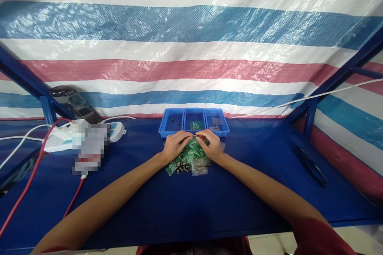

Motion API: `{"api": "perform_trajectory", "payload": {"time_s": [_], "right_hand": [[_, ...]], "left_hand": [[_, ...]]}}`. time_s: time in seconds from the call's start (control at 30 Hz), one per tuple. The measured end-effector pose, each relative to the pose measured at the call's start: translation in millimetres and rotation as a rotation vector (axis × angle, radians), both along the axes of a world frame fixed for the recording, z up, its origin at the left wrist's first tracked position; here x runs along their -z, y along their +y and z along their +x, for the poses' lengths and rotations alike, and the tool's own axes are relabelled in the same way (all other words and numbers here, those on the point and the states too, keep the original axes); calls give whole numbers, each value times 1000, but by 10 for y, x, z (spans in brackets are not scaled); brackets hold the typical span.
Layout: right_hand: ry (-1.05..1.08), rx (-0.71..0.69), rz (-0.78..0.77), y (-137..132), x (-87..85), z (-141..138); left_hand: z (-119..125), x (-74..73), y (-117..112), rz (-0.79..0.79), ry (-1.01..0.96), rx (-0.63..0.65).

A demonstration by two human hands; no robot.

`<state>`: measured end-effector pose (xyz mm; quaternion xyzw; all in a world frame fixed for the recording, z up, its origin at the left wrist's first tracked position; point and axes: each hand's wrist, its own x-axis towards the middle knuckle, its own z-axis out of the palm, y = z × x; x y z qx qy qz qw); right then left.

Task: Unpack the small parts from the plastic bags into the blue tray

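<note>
My left hand and my right hand meet over a pile of small green parts on the blue table top. Both hands have their fingers curled and pinched together around something small between them, too small to name. Dark little cylinders and clear bags lie in the pile just below the hands. Right behind the hands stand three joined blue bins; the left one holds a few dark bits, the middle one green parts, the right one small clear bags.
At the left lie a white power strip, a blurred-out object, white and red cables and a dark device. Black pliers lie at the right. A striped tarp and blue frame bars close the bench behind.
</note>
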<state>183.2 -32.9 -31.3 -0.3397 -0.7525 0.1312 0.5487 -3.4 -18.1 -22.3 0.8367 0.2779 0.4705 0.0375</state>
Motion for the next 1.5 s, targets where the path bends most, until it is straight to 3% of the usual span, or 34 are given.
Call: {"api": "perform_trajectory", "payload": {"time_s": [1.5], "right_hand": [[-16, 20, 10, 13, 28, -3]], "left_hand": [[5, 36, 18, -35, -10, -23]]}}
